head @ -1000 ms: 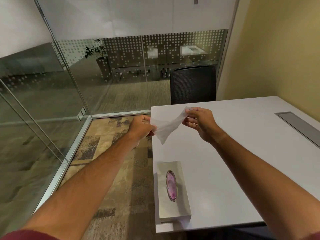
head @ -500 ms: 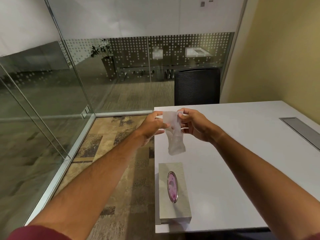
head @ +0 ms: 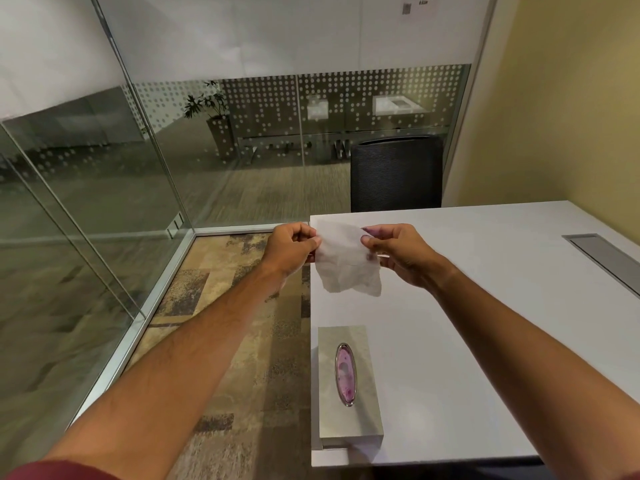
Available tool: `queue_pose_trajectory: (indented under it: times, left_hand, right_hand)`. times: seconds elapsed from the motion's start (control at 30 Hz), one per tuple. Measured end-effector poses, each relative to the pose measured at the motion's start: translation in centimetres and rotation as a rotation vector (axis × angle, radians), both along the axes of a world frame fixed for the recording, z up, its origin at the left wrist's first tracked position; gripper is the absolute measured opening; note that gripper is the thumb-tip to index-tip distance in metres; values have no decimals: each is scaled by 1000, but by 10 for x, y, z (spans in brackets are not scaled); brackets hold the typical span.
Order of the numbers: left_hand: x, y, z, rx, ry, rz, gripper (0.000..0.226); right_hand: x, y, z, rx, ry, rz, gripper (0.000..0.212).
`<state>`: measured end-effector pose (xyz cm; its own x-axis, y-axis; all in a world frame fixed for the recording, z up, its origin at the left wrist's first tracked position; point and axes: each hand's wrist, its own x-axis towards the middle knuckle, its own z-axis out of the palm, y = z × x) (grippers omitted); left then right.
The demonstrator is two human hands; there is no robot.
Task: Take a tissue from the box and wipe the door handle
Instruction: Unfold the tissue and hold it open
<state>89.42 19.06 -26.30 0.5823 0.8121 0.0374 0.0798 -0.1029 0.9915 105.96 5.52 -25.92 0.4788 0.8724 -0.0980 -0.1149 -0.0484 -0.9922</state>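
Landmark: I take the tissue box [head: 349, 384] as my reference, a brushed metal block with an oval slot showing pink, at the near left edge of the white counter [head: 485, 306].
Tissue: beyond the box and above the counter, the tissue [head: 346, 263] hangs spread between both hands, thin, white, slightly crumpled along its lower edge.
Left grip: my left hand [head: 292, 247] pinches the tissue's upper left corner.
Right grip: my right hand [head: 398, 252] pinches the upper right corner, thumb on top.
Handling: I judge it very light, limp and easy to tear; better bunched into a pad than held by the corners.
Beyond: a dark mesh chair [head: 396, 173] past the counter's far edge, then dotted glass walls.
Door handle: I cannot see it here.
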Motion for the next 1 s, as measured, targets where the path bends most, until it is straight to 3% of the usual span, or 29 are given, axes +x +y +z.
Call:
queue_pose_trajectory:
  times: [0.13, 0.4, 0.57, 1.0]
  left_hand:
    - [-2, 3, 0, 25, 6, 50, 13]
    - [2, -2, -1, 35, -6, 69, 12]
    - [1, -6, 0, 31, -14, 89, 7]
    - [-7, -5, 1, 32, -7, 129, 7]
  right_hand:
    - [3, -1, -2, 42, 11, -84, 10]
    - [-5, 7, -2, 24, -80, -107, 14]
    - [-11, 11, -6, -7, -117, -123, 29]
    - [-20, 15, -4, 46, -205, -208, 26]
